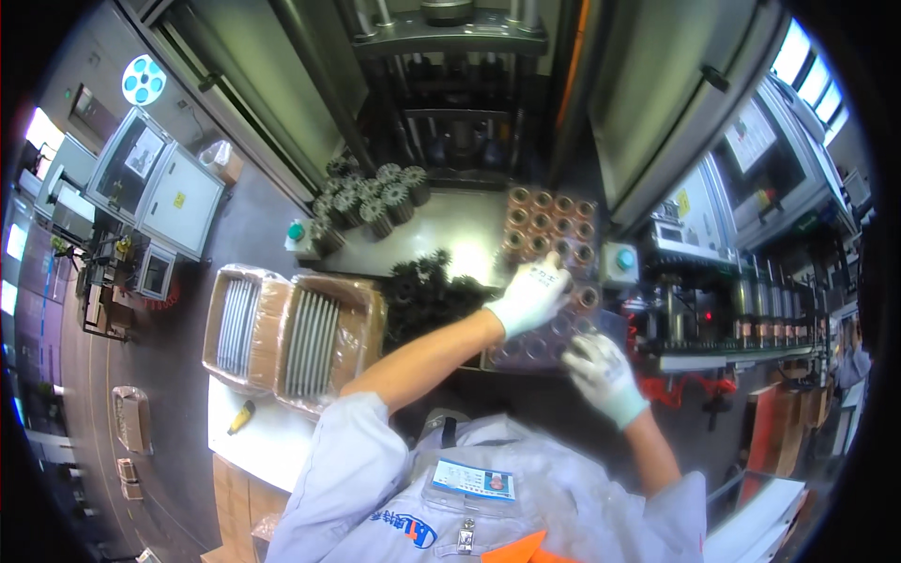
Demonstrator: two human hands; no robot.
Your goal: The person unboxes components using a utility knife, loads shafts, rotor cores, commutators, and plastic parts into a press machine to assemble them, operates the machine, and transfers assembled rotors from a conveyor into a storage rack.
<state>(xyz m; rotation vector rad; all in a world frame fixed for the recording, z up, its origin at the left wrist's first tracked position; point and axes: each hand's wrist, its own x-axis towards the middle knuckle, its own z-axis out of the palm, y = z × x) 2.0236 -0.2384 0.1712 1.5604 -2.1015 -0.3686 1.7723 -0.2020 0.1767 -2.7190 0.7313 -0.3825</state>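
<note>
We are pinching a copper-wound part (563, 266) with our left hand (531, 297) fingers over the tray (526, 352) on the desk, while our right hand (605, 375), fingers curled loosely, is steadying the tray's near edge.

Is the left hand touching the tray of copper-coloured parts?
Touching. In the head view, the gloved left hand lies on the tray, its fingertips on one copper-coloured part, with no gap visible.
</note>
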